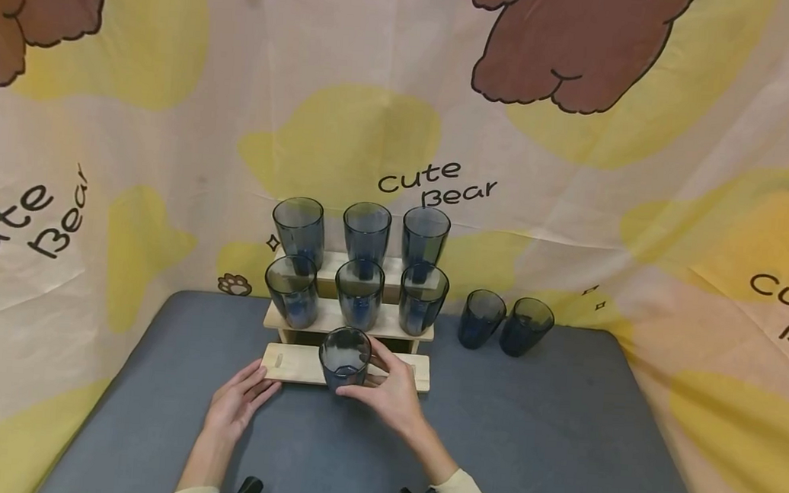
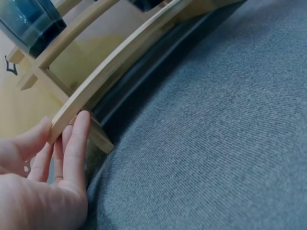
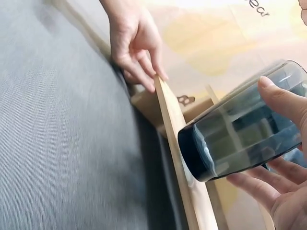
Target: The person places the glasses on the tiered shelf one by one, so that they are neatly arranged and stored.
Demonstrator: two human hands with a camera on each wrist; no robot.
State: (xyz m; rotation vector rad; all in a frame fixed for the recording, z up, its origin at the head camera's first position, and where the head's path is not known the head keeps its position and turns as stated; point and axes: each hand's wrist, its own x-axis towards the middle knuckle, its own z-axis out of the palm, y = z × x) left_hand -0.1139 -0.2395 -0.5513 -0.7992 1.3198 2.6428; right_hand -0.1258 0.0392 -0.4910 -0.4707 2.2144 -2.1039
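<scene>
My right hand [image 1: 390,387] grips a blue-grey tinted drinking glass [image 1: 345,361], thumb on one side and fingers on the other. The glass is upright at the middle of the lowest step [image 1: 297,363] of a wooden tiered rack. In the right wrist view its dark base [image 3: 194,153] is at the board; whether it bears its full weight there I cannot tell. With thumb above and fingers beneath, my left hand [image 2: 53,182] pinches the left end of that lowest board [image 2: 110,69]. Three matching glasses [image 1: 359,297] stand on the middle step, three more [image 1: 366,233] on the top step.
Two more tinted glasses [image 1: 481,321] stand on the grey cloth-covered table [image 1: 525,439] to the right of the rack. A printed fabric backdrop [image 1: 347,136] hangs close behind the rack and along both sides.
</scene>
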